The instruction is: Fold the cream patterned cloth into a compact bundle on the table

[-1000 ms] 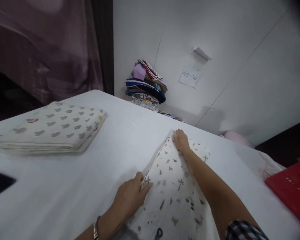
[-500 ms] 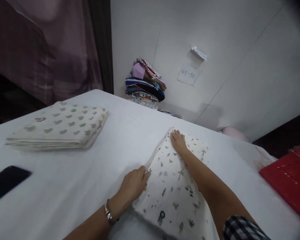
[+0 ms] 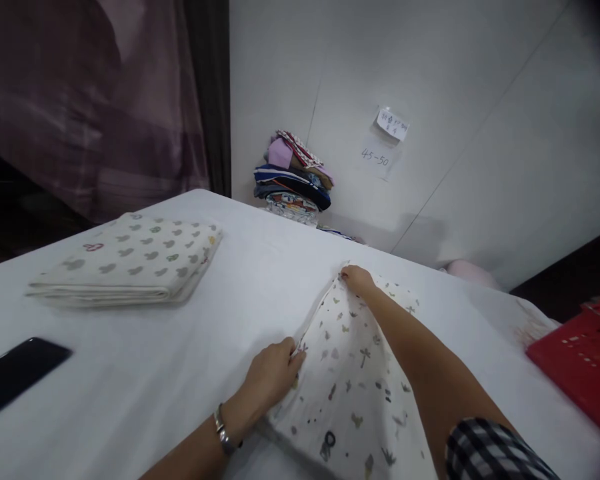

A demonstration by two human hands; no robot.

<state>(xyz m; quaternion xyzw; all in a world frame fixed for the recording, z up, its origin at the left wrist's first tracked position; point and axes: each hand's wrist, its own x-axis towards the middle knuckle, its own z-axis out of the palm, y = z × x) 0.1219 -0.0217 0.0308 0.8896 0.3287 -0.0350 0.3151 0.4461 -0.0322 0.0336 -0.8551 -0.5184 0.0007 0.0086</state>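
A white cloth (image 3: 353,393) printed with small palm trees and leaves lies in front of me, its lower end running out of the bottom of the view. My left hand (image 3: 274,368), with a metal bracelet on its wrist, pinches the cloth's left edge between thumb and fingers. Farther away, my right hand (image 3: 359,280) grips the same cloth near its far left corner, where the fabric is drawn into creases. The right forearm crosses over the cloth's right side and hides part of it.
Left on the white table (image 3: 250,280) lies a folded cloth (image 3: 145,250) with grey mushroom-like prints. A black phone (image 3: 23,370) rests nearer. At right sits a red item (image 3: 580,353). Behind the far edge, folded clothes (image 3: 295,177) are stacked against the wall (image 3: 430,80).
My right hand has gone from lying flat on the cloth's far corner to gripping it, creasing the fabric. My left hand stays at the left edge. The view has shifted slightly.
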